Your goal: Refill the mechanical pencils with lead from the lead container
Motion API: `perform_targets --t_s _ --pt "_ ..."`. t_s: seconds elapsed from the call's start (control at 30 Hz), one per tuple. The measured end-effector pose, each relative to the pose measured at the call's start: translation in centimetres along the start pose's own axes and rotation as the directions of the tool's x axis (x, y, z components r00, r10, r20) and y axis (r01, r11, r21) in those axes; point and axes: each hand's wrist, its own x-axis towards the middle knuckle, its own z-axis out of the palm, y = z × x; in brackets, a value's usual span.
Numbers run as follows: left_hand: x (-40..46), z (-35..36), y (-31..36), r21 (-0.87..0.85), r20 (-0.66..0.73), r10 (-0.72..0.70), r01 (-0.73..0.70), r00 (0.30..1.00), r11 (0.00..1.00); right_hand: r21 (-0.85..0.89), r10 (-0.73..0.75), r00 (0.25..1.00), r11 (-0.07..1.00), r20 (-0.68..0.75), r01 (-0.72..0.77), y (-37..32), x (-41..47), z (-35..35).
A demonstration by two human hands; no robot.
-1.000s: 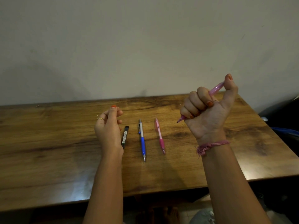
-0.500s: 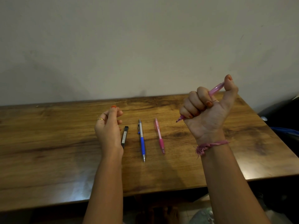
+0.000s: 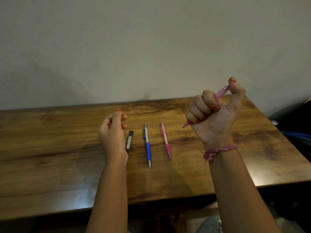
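Observation:
My right hand [image 3: 213, 115] is raised over the right part of the table and grips a translucent pink mechanical pencil [image 3: 221, 93] in its fist. The thumb lies on the pencil's top end, and the tip pokes out below the fist, pointing left. My left hand [image 3: 113, 132] hovers upright with thumb and fingertips drawn together; anything between them is too small to see. Just right of it lies the black lead container [image 3: 130, 141]. A blue and silver pencil [image 3: 147, 145] and a pink pencil [image 3: 165, 140] lie side by side, tips toward me.
The wooden table [image 3: 50, 157] stands against a plain wall. Dark objects with a blue part [image 3: 297, 135] sit beyond its right edge. The floor and a piece of patterned cloth show below the front edge.

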Motion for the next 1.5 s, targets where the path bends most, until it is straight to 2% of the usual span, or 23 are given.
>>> perform_targets --t_s 0.6,1.5 --pt "-0.08 0.04 0.16 -0.015 0.006 0.005 -0.004 1.000 1.000 -0.008 0.040 0.999 0.999 0.014 -0.040 -0.02 -0.07 0.20" --pt "0.07 0.01 -0.10 -0.005 0.003 0.008 -0.008 1.000 1.000 0.028 0.016 1.000 0.999 0.011 -0.016 -0.13 -0.11 0.07"
